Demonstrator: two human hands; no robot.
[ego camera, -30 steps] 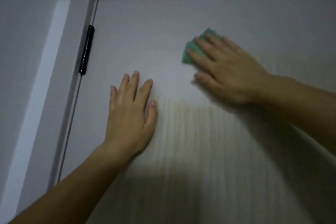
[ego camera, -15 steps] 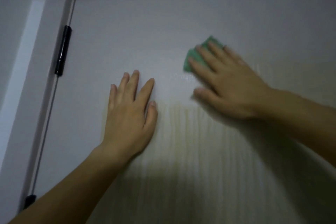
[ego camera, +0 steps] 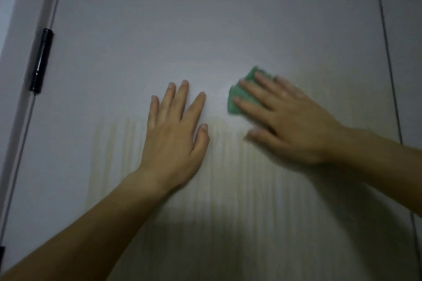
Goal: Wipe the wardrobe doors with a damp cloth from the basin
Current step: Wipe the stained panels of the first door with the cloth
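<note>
The green cloth (ego camera: 236, 98), its visible part running up the white door (ego camera: 159, 36) and leaning right, lies right of centre, pressed flat under the straight fingers (ego camera: 258, 92) of the blurred right hand (ego camera: 294, 128), while the left hand (ego camera: 173, 141) rests flat just left of it, holding nothing, above pale vertical streaks (ego camera: 239, 178), with a black hinge (ego camera: 41, 61) at the door's left edge.

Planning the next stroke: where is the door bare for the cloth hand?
Free: the door above both hands, from hinge to right seam. Crowded: the middle, left hand flat beside right hand pressing the cloth.
</note>
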